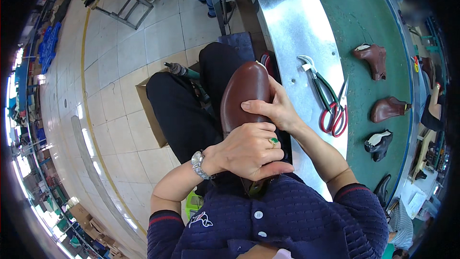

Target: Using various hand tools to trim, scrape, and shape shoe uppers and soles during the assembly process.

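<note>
A brown leather boot (243, 91) lies over my lap with its rounded toe pointing away from me. My left hand (254, 151) wraps over the boot's ankle part, fingers curled and thumb toward me. With my right hand (278, 108) I grip the right side of the forefoot, the thumb pressed on top of the leather and the other fingers out of sight beneath. The boot's shaft is mostly hidden under my left hand. To the right, on a metal ledge, lie green-handled pincers (319, 84) and red-handled scissors (335, 115), touched by neither hand.
The shiny metal ledge (299, 24) borders a green conveyor belt (354, 24) carrying several brown and black boots, among them a brown boot (389, 109). A power tool (182, 71) rests by my left thigh above a cardboard box (152, 115). A stool (122, 5) stands far left.
</note>
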The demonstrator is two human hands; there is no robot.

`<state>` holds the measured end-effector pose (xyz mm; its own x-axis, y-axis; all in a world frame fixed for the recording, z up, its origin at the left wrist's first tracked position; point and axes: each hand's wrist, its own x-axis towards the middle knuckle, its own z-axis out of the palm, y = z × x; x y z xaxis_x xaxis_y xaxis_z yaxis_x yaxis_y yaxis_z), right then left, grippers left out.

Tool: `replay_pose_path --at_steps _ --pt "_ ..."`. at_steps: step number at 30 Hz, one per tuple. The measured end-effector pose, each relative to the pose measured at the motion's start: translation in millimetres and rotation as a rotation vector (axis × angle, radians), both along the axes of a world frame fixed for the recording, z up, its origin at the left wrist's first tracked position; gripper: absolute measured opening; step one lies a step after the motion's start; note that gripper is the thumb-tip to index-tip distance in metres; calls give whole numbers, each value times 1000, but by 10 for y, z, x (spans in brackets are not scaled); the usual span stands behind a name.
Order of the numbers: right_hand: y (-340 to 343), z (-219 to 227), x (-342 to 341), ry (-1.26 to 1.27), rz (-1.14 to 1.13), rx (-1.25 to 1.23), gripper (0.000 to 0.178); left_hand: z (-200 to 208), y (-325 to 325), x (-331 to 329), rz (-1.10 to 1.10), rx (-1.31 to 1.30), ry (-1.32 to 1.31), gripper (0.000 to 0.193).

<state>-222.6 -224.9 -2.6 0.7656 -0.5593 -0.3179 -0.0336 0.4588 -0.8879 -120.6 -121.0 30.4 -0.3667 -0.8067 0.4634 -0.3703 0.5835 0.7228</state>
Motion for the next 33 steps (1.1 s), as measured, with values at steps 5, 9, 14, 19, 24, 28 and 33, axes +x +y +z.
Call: replay_pose_path --at_steps 5,9,14,19,24,28,33 --pt "16 -30 58 -33 -200 80 54 58 -116 6 -8 36 -16 32" --pt "-356 -16 -416 36 -557 -69 46 262 -246 94 241 55 10 41" --pt "-1150 368 -1977 410 -1103 -618 40 234 -236 271 435 212 138 35" --pt "-1357 840 -2804 912 -1106 -1199 45 113 -313 296 479 338 80 18" --pt "-1421 248 -3252 1110 -1100 -1756 42 99 -506 211 446 311 61 14" --pt "-1095 -89 -3009 1753 -904 -910 56 36 -538 212 466 312 32 13" --pt "-1106 -105 -2836 2027 -556 -649 59 -97 -428 250 472 436 1 12"
